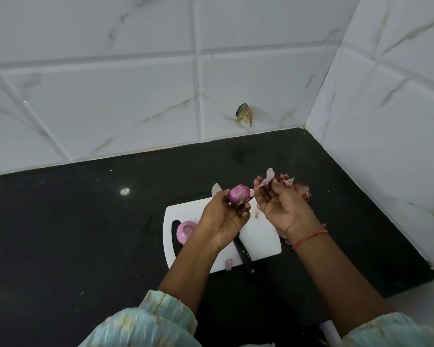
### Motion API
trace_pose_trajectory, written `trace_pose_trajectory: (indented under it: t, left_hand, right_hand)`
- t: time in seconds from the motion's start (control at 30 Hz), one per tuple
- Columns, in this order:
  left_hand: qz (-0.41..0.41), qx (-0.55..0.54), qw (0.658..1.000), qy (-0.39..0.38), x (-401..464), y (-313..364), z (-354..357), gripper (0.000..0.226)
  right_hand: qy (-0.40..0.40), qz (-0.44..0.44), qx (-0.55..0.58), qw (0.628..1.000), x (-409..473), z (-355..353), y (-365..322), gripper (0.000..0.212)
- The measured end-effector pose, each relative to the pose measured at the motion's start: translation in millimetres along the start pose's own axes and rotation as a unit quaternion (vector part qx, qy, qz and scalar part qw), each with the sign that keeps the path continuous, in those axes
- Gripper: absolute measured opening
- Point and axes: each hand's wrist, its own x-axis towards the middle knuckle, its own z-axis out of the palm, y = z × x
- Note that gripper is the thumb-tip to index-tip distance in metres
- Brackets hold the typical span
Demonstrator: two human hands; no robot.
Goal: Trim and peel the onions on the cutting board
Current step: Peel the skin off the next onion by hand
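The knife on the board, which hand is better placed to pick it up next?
Probably the right hand: it pinches only a loose peel that is easy to drop. The left hand holds the onion, though it hovers directly above the knife.

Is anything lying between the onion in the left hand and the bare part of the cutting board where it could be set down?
Yes. The knife lies across the cutting board directly beneath the left hand that holds the onion. A peeled onion sits at the board's left end; the right part is bare.
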Motion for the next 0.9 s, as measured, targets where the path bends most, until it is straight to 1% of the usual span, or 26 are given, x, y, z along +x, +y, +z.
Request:
trace_pose_trajectory:
  t: [0.1, 0.2, 0.33, 0.4, 0.47, 0.53, 0.57, 0.63, 0.7, 0.77, 0.83, 0.9]
  left_hand:
    - [0.020, 0.008, 1.000, -0.022, 1, -2, 2, 0.040]
    - [0.059, 0.037, 0.996, -0.047, 1, -1, 0, 0.028]
    - [0.067, 0.053, 0.993, -0.077, -3, 2, -1, 0.037]
    - [0.070, 0.069, 0.992, -0.078, -3, 2, 0, 0.039]
    - [0.077, 0.077, 0.991, -0.073, -3, 2, 1, 0.044]
    - [0.088, 0.087, 0.990, -0.068, -3, 3, 0, 0.049]
    - [0.097, 0.099, 0.988, -0.067, -4, 2, 0, 0.050]
    - [0.125, 0.134, 0.981, -0.063, -4, 1, 2, 0.046]
    - [0.168, 0.187, 0.966, -0.059, -5, 1, 3, 0.042]
    - [0.206, 0.244, 0.947, -0.044, -7, 2, 3, 0.042]
    - [0.232, 0.311, 0.921, -0.023, -8, 4, 2, 0.043]
    - [0.241, 0.350, 0.905, -0.010, -11, 3, 3, 0.042]
  right_hand:
    - [-0.020, -0.017, -0.021, 0.999, -2, 4, -1, 0.024]
    - [-0.028, -0.038, -0.053, 0.997, -2, 5, -5, 0.021]
    - [-0.046, -0.087, -0.034, 0.995, 0, 3, -5, 0.021]
    - [-0.054, -0.136, -0.043, 0.988, -3, 2, -2, 0.021]
    - [-0.052, -0.217, -0.089, 0.971, -6, 2, 3, 0.017]
    - [-0.060, -0.314, -0.149, 0.936, -8, -2, 8, 0.011]
    - [-0.076, -0.363, -0.185, 0.910, -7, -4, 10, 0.009]
    - [-0.113, -0.442, -0.306, 0.836, -6, -7, 12, 0.016]
    - [-0.141, -0.459, -0.443, 0.758, -5, -6, 13, 0.021]
    - [-0.163, -0.450, -0.526, 0.703, -4, -6, 15, 0.024]
    - [-0.156, -0.437, -0.574, 0.674, -3, -7, 18, 0.030]
    - [-0.132, -0.439, -0.598, 0.657, -2, -8, 20, 0.029]
